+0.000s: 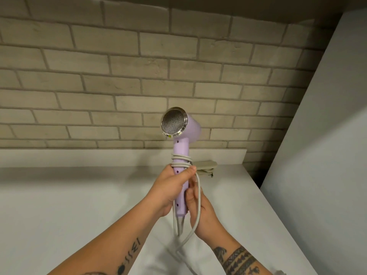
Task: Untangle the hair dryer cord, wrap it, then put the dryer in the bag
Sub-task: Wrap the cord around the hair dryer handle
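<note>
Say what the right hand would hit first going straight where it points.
Probably the left hand, its thumb across the hair dryer handle just above the right hand; the wound cord lies beyond.

A lilac dryer (185, 129) stands upright above a white counter (59, 195), its mesh-covered metal end turned toward the camera. The left hand (168, 187) grips the handle, thumb across its front. Just above that thumb, the grey cord (181, 158) lies in a few turns around the handle. The right hand (200, 213) holds the cord beside the lower handle; from there the cord hangs in loose loops. A beige bag (205, 165) lies on the counter behind, by a brick wall (119, 76).
</note>
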### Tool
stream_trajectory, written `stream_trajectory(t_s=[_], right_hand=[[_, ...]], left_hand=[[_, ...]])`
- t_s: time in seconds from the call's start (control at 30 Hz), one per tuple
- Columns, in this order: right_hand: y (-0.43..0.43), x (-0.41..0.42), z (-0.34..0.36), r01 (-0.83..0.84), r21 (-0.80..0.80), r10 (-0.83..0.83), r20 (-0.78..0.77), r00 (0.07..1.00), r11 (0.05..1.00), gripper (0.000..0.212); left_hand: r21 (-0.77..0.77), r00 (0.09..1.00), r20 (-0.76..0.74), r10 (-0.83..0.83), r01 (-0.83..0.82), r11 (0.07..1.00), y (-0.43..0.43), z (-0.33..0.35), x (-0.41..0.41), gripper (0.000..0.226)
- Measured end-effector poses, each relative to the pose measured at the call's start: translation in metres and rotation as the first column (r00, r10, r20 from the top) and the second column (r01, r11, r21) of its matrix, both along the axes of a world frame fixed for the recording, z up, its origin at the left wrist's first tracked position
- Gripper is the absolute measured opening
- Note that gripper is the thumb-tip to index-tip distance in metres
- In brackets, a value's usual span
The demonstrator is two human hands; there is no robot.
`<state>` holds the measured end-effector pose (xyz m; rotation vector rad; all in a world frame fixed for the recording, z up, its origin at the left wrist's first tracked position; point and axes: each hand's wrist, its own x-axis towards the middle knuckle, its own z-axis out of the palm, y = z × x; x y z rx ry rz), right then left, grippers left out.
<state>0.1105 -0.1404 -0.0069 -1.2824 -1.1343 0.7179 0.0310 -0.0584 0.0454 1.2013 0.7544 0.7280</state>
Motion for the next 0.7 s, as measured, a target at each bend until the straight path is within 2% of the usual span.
stream_trajectory(t_s=[0.1, 0.17, 0.27, 0.33, 0.43, 0.5, 0.53, 0.63, 0.7], right_hand=[[-0.002, 0.008, 0.0, 0.029, -0.085, -0.034, -0.059, 0.998, 0.996, 0.035], [0.001, 0.01, 0.003, 0.049, -0.188, -0.095, -0.24, 0.966, 0.981, 0.038], [0.002, 0.014, 0.014, -0.001, -0.305, -0.156, -0.489, 0.858, 0.952, 0.069], [-0.003, 0.02, 0.019, -0.045, -0.289, -0.147, -0.61, 0.778, 0.956, 0.086], [-0.01, 0.032, 0.027, -0.166, -0.243, -0.069, -0.732, 0.678, 0.956, 0.096], [-0.017, 0.038, 0.033, -0.256, -0.201, 0.001, -0.785, 0.62, 0.946, 0.088], [-0.021, 0.039, 0.037, -0.274, -0.202, 0.012, -0.784, 0.62, 0.94, 0.076], [-0.024, 0.037, 0.042, -0.192, -0.286, -0.051, -0.668, 0.742, 0.939, 0.036], [-0.024, 0.033, 0.043, -0.067, -0.3, -0.121, -0.566, 0.815, 0.952, 0.029]], left_hand=[[-0.024, 1.0, -0.012, -0.016, 0.016, 1.0, 0.006, 0.0, -0.001, 0.022], [0.018, 0.999, -0.017, -0.032, 0.032, 0.999, 0.008, -0.001, -0.003, 0.026], [0.108, 0.996, -0.089, 0.021, -0.012, 0.994, 0.011, -0.004, -0.003, 0.029], [0.212, 0.989, -0.132, 0.073, -0.044, 0.976, 0.017, -0.007, -0.004, 0.03], [0.287, 0.984, -0.153, 0.09, -0.043, 0.957, 0.023, -0.006, -0.008, 0.025], [0.305, 0.984, -0.161, 0.072, -0.02, 0.952, 0.025, -0.005, -0.012, 0.032], [0.312, 0.985, -0.161, 0.065, -0.012, 0.95, 0.026, -0.004, -0.014, 0.036], [0.282, 0.988, -0.15, 0.023, 0.02, 0.959, 0.031, -0.005, -0.021, 0.037], [0.243, 0.992, -0.122, -0.03, 0.059, 0.968, 0.031, -0.003, -0.025, 0.033]])
